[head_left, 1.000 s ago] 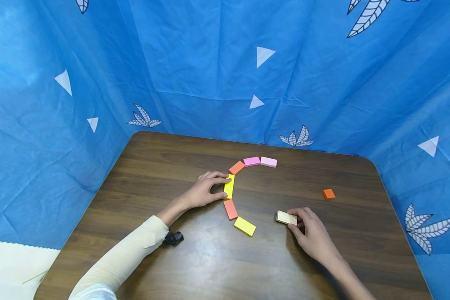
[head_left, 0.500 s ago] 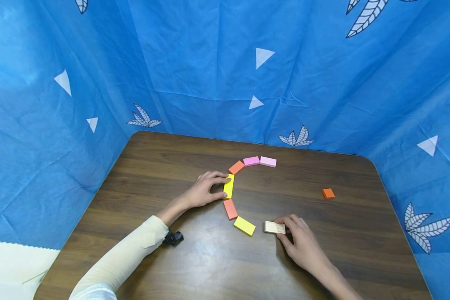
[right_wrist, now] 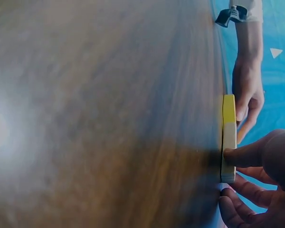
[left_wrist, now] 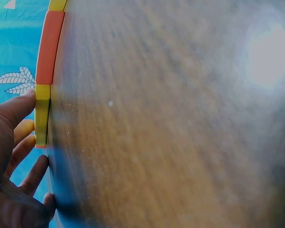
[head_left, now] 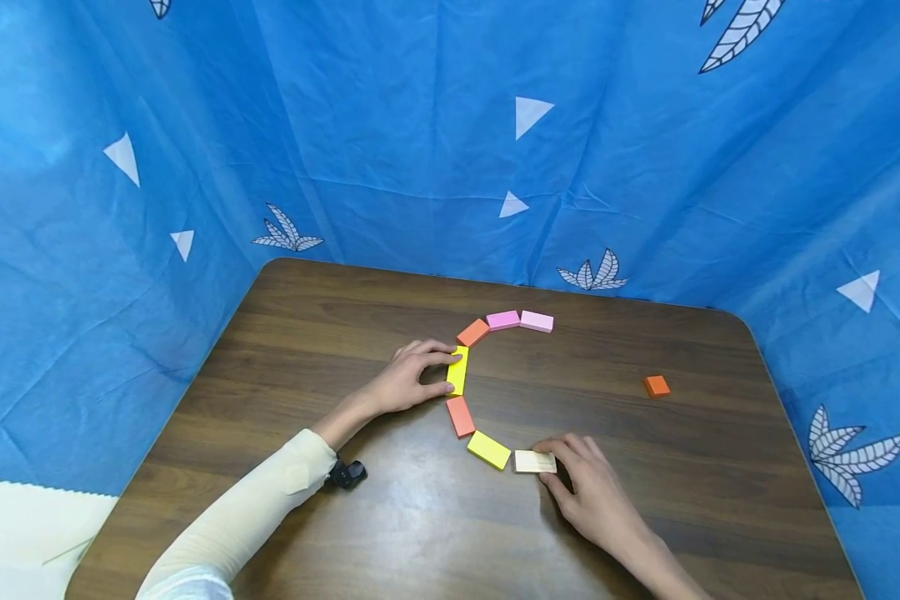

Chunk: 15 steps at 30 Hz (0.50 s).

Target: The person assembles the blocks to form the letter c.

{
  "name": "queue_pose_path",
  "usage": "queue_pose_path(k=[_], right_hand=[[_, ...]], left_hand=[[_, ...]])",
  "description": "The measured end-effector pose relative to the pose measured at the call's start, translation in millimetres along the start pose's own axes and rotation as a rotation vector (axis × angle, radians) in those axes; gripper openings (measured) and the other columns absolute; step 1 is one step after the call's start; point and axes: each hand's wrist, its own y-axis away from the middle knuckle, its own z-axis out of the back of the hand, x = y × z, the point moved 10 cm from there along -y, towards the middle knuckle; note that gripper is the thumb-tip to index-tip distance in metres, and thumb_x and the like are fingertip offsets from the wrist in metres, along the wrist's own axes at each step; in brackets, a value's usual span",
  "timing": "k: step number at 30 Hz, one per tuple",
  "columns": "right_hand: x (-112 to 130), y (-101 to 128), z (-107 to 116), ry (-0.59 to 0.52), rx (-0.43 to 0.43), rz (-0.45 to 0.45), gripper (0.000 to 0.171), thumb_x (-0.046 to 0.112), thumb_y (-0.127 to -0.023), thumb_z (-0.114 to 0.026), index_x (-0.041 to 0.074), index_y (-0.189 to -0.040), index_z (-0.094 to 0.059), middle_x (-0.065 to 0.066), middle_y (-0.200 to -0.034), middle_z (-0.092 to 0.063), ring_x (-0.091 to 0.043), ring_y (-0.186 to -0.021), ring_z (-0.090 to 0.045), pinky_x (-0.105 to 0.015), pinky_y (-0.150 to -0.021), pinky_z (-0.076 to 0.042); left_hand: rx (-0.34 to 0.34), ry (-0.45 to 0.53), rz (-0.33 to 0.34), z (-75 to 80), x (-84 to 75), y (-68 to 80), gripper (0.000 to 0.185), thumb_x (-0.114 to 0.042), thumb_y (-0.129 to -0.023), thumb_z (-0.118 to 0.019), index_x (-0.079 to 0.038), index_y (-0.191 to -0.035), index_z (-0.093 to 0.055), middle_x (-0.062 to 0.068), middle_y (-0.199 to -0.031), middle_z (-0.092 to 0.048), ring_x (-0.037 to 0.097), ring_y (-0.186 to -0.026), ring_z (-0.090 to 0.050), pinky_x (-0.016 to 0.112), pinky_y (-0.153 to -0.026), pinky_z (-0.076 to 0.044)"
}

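With its thumb and fingertips, my left hand (head_left: 412, 377) holds a bright yellow block (head_left: 458, 372) lying flat on the table. My right hand (head_left: 588, 492) pinches a pale wooden block (head_left: 534, 462) between thumb and fingers. In the right wrist view, the wooden block (right_wrist: 229, 142) stands end to end with the other yellow block (right_wrist: 228, 108); any gap is too small to tell. A coral block (head_left: 461, 417) lies between the two yellow ones. Above the held yellow block, the curve continues through an orange block (head_left: 473, 332), a pink block (head_left: 503, 320) and a light pink block (head_left: 537, 321).
A lone orange block (head_left: 656, 386) lies to the right on the brown wooden table (head_left: 330, 325). Blue patterned cloth (head_left: 390, 117) hangs behind the table and along its sides. A small black device (head_left: 347, 475) is at my left wrist.
My right hand has brought the wooden block left and nearer to me, up to the end of the lower yellow block. The left hand has stayed on its yellow block.
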Motion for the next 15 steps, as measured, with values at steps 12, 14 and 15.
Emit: queue_pose_path(k=[12, 14, 15], right_hand=[[2.8, -1.7, -3.9, -0.009, 0.013, -0.005, 0.046, 0.008, -0.080, -0.095, 0.021, -0.119, -0.076, 0.007, -0.113, -0.073, -0.008, -0.096, -0.054, -0.030, -0.081, -0.046], [0.7, -2.0, -4.2, -0.009, 0.035, -0.020, 0.051, 0.012, -0.080, -0.096, 0.021, -0.125, -0.074, 0.007, -0.117, -0.073, -0.009, -0.100, -0.057, -0.033, -0.084, -0.048], [-0.6, -2.1, -4.2, -0.011, 0.049, -0.029, 0.054, 0.015, -0.080, -0.096, 0.022, -0.128, -0.073, 0.006, -0.119, -0.072, -0.010, -0.102, -0.057, -0.035, -0.085, -0.049]], left_hand=[[-0.015, -0.008, -0.040, -1.0, 3.5, -0.2, 0.054, -0.042, -0.100, -0.078, -0.020, -0.148, -0.068, 0.002, -0.156, -0.062, 0.030, -0.143, -0.054, 0.066, -0.118, -0.035], [-0.011, -0.010, -0.038, -1.4, 3.4, -0.9, 0.054, -0.043, -0.100, -0.078, -0.021, -0.148, -0.068, 0.001, -0.156, -0.062, 0.030, -0.144, -0.054, 0.066, -0.119, -0.035], [-0.014, -0.005, -0.039, -1.9, 3.9, -0.9, 0.054, -0.044, -0.100, -0.077, -0.022, -0.148, -0.068, 0.001, -0.156, -0.062, 0.030, -0.144, -0.054, 0.067, -0.119, -0.034]])
